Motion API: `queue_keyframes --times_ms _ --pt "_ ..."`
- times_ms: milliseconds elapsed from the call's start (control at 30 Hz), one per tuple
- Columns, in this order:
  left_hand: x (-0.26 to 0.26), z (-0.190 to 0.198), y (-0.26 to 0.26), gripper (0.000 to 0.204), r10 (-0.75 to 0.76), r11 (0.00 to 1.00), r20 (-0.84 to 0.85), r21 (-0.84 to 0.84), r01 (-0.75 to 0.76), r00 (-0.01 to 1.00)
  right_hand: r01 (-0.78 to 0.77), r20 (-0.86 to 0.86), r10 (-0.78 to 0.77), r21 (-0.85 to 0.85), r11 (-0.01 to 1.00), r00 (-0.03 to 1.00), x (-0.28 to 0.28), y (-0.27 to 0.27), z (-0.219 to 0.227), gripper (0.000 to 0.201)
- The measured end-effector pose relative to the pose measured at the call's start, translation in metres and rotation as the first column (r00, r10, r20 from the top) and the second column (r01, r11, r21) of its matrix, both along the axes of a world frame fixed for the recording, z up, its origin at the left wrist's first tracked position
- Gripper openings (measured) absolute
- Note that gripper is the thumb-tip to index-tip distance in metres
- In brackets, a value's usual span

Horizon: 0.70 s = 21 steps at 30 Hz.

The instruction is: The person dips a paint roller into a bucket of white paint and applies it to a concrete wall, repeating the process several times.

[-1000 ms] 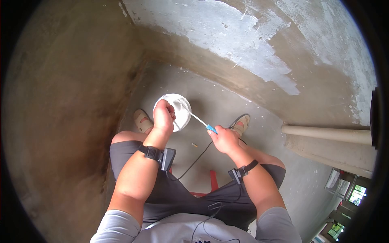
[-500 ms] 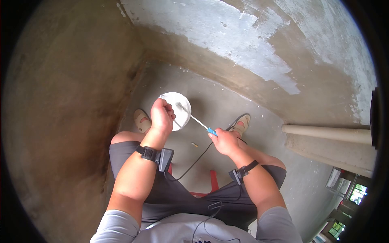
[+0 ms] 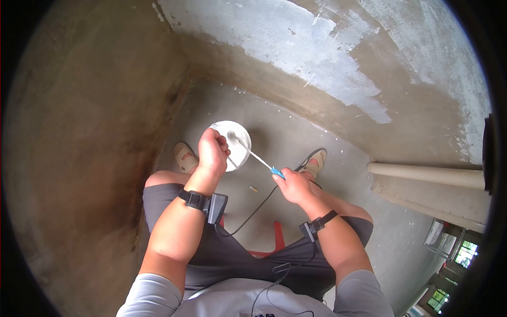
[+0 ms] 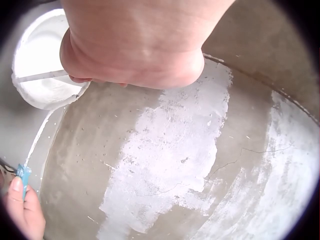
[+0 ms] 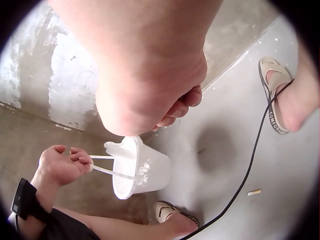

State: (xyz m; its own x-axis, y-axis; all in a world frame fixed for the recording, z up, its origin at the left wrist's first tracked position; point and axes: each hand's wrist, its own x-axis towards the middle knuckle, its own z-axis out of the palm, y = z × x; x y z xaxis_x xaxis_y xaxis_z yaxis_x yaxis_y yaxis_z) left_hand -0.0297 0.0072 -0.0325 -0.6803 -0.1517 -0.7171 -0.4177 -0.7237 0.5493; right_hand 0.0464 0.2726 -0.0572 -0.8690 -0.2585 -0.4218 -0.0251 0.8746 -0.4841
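Note:
A white bucket (image 3: 246,153) stands out between the person's feet, its inside coated white. The left hand (image 3: 212,150) grips the bucket's thin white handle (image 5: 105,170), fingers curled round it above the rim. In the right hand (image 3: 294,185) is a tool with a blue grip (image 3: 277,172) and a slim, white-smeared rod (image 3: 261,160). That rod slants over the rim, and its far end lies inside the bucket at a greyish-white patch. The right wrist view shows the bucket tipped sideways, with the right hand (image 5: 155,95) covering the tool.
A partly white-coated wall (image 3: 338,68) rises ahead, and a bare brown wall (image 3: 95,137) on the left. Sandalled feet (image 3: 315,161) flank the bucket. A cigarette butt (image 5: 254,192) lies on the grey floor. A black cable (image 5: 235,200) runs past the right foot. A pipe (image 3: 422,173) is at right.
The bucket and left hand have shifted slightly, first left, then back right. The rod's far end has moved a little inside the bucket. The right hand stays nearly in place.

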Motion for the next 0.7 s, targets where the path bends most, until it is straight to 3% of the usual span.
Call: queue_keyframes --times_ms 233,633,700 --pt "0.001 -0.001 0.001 0.01 -0.014 1.0 0.001 0.005 0.014 1.0 0.026 -0.024 -0.028 -0.045 0.999 0.999 -0.003 -0.004 0.004 0.039" --pt "-0.003 -0.002 0.004 0.01 0.015 0.999 0.032 -0.035 -0.014 0.999 0.025 -0.001 -0.025 0.029 0.999 1.0 -0.005 -0.011 0.009 0.041" --pt "-0.004 0.003 0.004 0.011 0.028 0.999 0.039 -0.022 -0.027 0.999 0.099 -0.034 -0.097 0.083 0.992 0.995 -0.004 -0.015 0.012 0.041"
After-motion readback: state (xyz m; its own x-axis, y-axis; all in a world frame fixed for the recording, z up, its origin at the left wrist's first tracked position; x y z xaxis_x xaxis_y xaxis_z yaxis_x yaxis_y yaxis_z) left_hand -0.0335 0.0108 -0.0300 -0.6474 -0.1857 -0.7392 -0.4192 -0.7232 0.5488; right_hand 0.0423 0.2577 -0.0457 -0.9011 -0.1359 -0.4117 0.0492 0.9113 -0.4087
